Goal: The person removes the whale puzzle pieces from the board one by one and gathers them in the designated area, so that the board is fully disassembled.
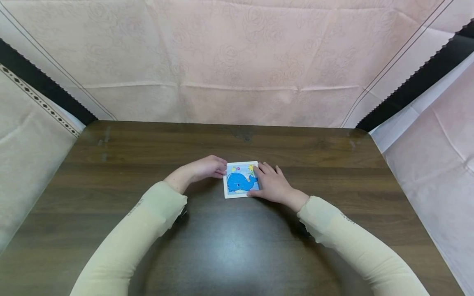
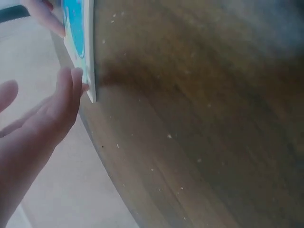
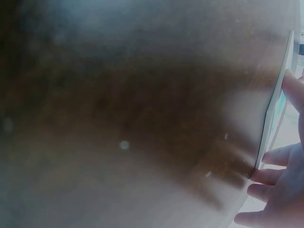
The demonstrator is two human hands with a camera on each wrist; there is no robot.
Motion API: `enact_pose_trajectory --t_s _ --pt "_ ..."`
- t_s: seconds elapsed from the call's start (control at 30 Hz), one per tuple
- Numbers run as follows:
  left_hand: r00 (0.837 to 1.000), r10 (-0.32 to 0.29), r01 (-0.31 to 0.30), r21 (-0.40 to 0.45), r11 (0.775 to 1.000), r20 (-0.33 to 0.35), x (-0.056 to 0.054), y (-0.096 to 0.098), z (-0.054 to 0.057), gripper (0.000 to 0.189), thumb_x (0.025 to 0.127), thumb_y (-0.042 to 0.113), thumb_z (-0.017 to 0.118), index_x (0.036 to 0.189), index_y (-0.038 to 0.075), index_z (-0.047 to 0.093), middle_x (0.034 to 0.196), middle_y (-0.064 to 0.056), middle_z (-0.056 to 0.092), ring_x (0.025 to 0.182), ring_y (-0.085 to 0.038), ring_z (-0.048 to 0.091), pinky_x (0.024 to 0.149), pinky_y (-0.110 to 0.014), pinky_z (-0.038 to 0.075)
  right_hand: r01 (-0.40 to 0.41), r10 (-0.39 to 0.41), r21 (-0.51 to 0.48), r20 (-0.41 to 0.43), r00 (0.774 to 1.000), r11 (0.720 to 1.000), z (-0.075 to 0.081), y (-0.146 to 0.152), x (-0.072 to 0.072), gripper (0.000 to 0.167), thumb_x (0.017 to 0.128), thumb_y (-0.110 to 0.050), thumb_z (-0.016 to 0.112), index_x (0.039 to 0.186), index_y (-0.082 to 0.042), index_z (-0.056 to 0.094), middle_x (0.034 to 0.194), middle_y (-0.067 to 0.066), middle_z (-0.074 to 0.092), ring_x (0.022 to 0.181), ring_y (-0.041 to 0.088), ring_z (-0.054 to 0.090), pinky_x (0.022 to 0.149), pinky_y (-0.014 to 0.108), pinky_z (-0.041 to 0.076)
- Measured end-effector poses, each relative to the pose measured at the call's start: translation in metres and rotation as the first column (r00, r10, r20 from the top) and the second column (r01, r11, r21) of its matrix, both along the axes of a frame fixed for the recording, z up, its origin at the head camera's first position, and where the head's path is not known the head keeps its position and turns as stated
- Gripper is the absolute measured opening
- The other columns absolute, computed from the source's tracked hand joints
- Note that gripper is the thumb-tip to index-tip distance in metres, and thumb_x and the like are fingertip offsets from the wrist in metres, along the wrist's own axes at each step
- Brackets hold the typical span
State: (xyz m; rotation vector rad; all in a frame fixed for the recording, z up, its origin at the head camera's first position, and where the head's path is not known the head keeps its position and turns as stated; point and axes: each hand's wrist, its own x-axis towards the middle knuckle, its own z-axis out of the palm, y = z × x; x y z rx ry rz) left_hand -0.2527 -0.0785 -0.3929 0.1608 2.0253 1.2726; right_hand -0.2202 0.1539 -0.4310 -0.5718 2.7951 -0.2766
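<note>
The picture board (image 1: 240, 179) lies flat on the table (image 1: 229, 238), its printed whale (image 1: 238, 183) the right way up for the person, probably so the drawing is easy to read from that side. Bare wood surrounds the board, which likely leaves both arms room to reach it from either side.

The left hand (image 1: 211, 167) is at the board's left edge, near the upper corner. Its fingers lie close together and mostly straight, with the tips touching that edge; the left wrist view shows the thumb well apart from them, so this looks like a light steadying touch rather than a grip.

The right hand (image 1: 274, 185) is at the board's right side with its fingers spread wide. The thumb rests at the lower part, the forefinger reaches onto the upper part of the face, and the other fingers fan out beyond the edge. That span seems suited to keeping the board from turning; how hard it presses, I cannot tell.

With a hand on each side, the board is probably less apt to slide. Pale cloth (image 1: 240, 61) hangs beyond the board, perhaps as a screen.
</note>
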Motion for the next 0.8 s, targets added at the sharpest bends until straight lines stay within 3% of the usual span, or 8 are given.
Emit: enact_pose_trajectory --t_s 0.17,0.33,0.57,0.8 --pt "1.0 0.001 -0.001 -0.007 1.0 0.015 -0.002 -0.001 0.0 0.048 0.097 0.018 0.044 0.14 -0.002 0.035 0.14 -0.017 0.043 0.122 -0.028 0.051 0.104 -0.035 0.042 -0.007 0.007 -0.005 0.004 1.0 1.0 0.001 0.0 0.0 0.087 0.08 -0.055 0.064 0.145 -0.006 0.032 0.152 0.016 0.028 0.142 0.034 0.022 0.112 0.061 0.016" --pt "0.998 0.037 -0.04 0.074 0.996 0.044 -0.004 -0.005 -0.004 0.049 0.097 0.017 0.041 0.141 -0.005 0.032 0.14 -0.021 0.043 0.124 -0.031 0.049 0.105 -0.037 0.04 -0.004 0.004 -0.008 0.005 1.0 1.0 0.001 0.0 0.0 0.088 0.08 -0.055 0.064 0.145 -0.005 0.032 0.152 0.016 0.028 0.142 0.034 0.022 0.112 0.061 0.015" --pt "0.983 0.096 -0.13 0.232 0.964 0.155 -0.006 -0.012 -0.013 0.051 0.098 0.014 0.038 0.144 -0.003 0.026 0.146 -0.02 0.036 0.133 -0.032 0.04 0.11 -0.039 0.034 0.0 -0.001 -0.009 -0.006 1.0 1.0 -0.003 0.001 -0.001 0.089 0.079 -0.056 0.065 0.145 -0.005 0.032 0.152 0.016 0.028 0.142 0.033 0.023 0.112 0.061 0.016" --pt "0.971 0.121 -0.181 0.297 0.938 0.208 -0.004 -0.011 -0.013 0.052 0.097 0.012 0.038 0.144 -0.003 0.025 0.147 -0.02 0.036 0.134 -0.032 0.039 0.112 -0.04 0.031 0.004 -0.004 -0.004 -0.013 1.0 1.0 -0.003 0.0 -0.001 0.089 0.079 -0.055 0.065 0.145 -0.005 0.032 0.152 0.016 0.029 0.142 0.033 0.023 0.112 0.061 0.016"
